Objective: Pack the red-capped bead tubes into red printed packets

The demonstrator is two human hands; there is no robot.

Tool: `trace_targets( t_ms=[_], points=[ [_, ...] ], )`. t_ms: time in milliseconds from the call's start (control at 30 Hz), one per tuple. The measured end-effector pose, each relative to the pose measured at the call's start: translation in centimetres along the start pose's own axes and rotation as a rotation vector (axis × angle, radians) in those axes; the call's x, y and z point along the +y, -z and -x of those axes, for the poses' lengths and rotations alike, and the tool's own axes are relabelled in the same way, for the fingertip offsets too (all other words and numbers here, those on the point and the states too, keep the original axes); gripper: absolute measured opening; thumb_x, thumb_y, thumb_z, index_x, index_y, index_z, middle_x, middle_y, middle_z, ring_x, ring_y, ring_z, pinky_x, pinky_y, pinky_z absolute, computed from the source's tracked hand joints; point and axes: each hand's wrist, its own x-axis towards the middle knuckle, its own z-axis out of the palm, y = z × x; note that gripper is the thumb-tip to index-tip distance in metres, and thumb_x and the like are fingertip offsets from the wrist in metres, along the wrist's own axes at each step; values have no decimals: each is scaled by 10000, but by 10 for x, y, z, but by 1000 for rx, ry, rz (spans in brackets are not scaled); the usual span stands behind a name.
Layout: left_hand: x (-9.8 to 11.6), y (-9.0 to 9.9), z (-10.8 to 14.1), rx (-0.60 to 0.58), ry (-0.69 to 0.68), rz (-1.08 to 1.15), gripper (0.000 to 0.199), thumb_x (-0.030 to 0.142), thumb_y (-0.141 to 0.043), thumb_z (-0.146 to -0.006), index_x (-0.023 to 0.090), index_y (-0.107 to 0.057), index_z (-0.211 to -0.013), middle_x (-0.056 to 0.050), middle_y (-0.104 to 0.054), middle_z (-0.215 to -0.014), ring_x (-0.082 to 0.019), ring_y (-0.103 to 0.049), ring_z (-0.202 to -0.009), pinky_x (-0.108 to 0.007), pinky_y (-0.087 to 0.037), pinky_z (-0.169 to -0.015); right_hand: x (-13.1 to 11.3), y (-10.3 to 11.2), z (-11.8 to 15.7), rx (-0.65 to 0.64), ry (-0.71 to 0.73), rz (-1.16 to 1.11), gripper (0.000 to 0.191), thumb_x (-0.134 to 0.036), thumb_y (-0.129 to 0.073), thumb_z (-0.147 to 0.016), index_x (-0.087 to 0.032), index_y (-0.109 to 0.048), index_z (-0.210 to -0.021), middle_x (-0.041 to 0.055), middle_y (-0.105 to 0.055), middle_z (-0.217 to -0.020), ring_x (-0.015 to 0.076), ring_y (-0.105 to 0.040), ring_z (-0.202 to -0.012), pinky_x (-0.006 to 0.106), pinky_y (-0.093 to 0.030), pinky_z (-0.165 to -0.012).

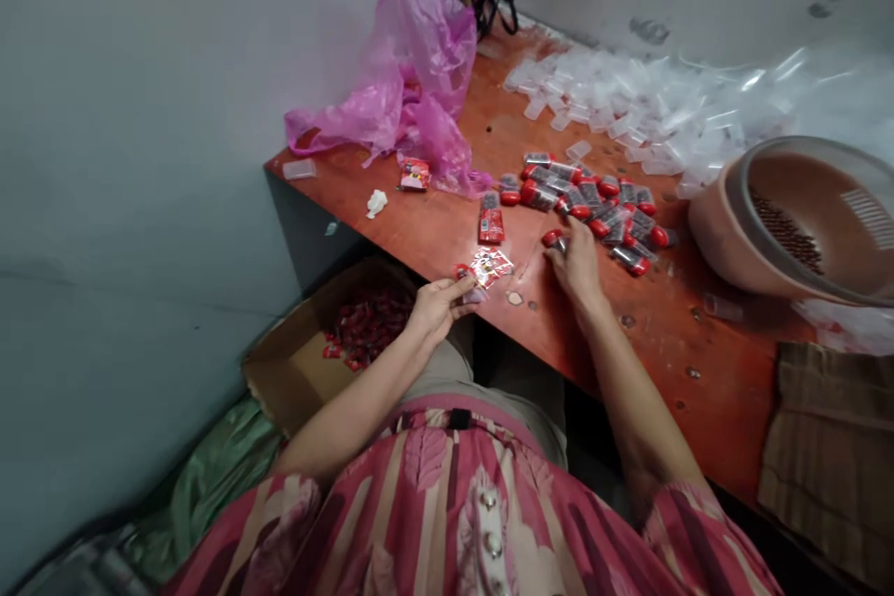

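Left hand: at center, the left hand (439, 305) is closed, one small red-and-clear container (475, 295) pinched beside a shiny packet (493, 266).
Right hand: right of center, one red-capped tube (553, 239) is gripped by the right hand (578, 263).
Writing: printing is seen on the shiny packet, too small to be read.
Counts: two red packets (414, 174), one pink bag (426, 47), two nested bowls (719, 223) at right; the piled filled tubes (574, 201) cannot be counted exactly.
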Motion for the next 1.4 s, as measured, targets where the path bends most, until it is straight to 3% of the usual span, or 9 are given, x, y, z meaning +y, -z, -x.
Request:
trace_targets(
  t_ms=[100, 167, 267, 333, 400, 633, 800, 1033, 1400],
  points=[
    [-1, -6, -1, -16, 37, 137, 121, 189, -707, -704, 86, -644, -691, -39, -651, -623, -89, -605, -526, -191, -526, -512, 9, 14, 22, -8, -159, -33, 530, -391, -617, -691, -119, -559, -1142, 172, -592, -1098, 310, -527, -1038, 486, -410, -896],
    [-4, -9, -2, -21, 39, 224, 116, 191, -672, -742, 90, -632, -701, -36, -653, -637, -98, -617, -539, -214, -539, -536, 0, 25, 40, -41, -275, -124, 496, -447, -653, -656, -143, -618, -1047, 113, -650, -909, 278, -591, -863, 470, -459, -808],
    [-9, -14, -1, -24, 23, 309, 119, 203, -681, -737, 100, -621, -728, -33, -659, -664, -128, -646, -589, -254, -556, -599, -31, 40, 74, -117, -322, -555, 494, -484, -622, -708, -163, -595, -1083, 13, -628, -666, 168, -576, -559, 340, -504, -577],
    [-12, -18, 0, -23, 1, 334, 144, 214, -708, -712, 108, -615, -740, -30, -661, -680, -145, -659, -627, -279, -559, -648, -53, 47, 97, -250, -315, -834, 439, -463, -627, -730, -165, -597, -1051, -17, -603, -589, 133, -547, -471, 283, -486, -480],
    [-15, -23, 1, -26, -16, 329, 171, 223, -730, -689, 112, -612, -743, -31, -666, -703, -146, -659, -638, -287, -553, -672, -68, 51, 113, -323, -319, -960, 397, -432, -648, -733, -167, -608, -1026, -25, -598, -564, 120, -541, -446, 249, -464, -429],
    [-21, -40, 10, -54, -46, 196, 240, 258, -782, -611, 102, -612, -674, -32, -655, -653, -94, -598, -550, -217, -501, -575, -67, 56, 120, -343, -279, -905, 386, -411, -658, -739, -161, -648, -1033, -39, -579, -537, 91, -501, -406, 215, -414, -383],
    [-22, -44, 19, -94, -128, 120, 316, 310, -819, -531, 101, -609, -640, -25, -656, -649, -100, -604, -581, -248, -521, -629, -68, 58, 124, -232, -261, -915, 342, -387, -657, -746, -178, -649, -1017, -52, -561, -514, 86, -487, -401, 213, -416, -396],
    [-28, -47, 24, -99, -179, 44, 370, 355, -828, -499, 99, -603, -644, -34, -663, -663, -122, -614, -599, -321, -523, -699, -76, 50, 134, -53, -355, -923, 350, -404, -641, -757, -185, -617, -1030, -45, -584, -561, 94, -521, -422, 214, -442, -392],
    [-17, -44, 24, -269, -178, -163, 317, 338, -808, -534, 84, -693, -686, -50, -682, -690, -127, -615, -633, -302, -506, -722, -78, 44, 136, -111, -362, -1026, 333, -402, -648, -751, -180, -601, -994, -48, -596, -545, 89, -535, -411, 212, -463, -394]
  ],
)
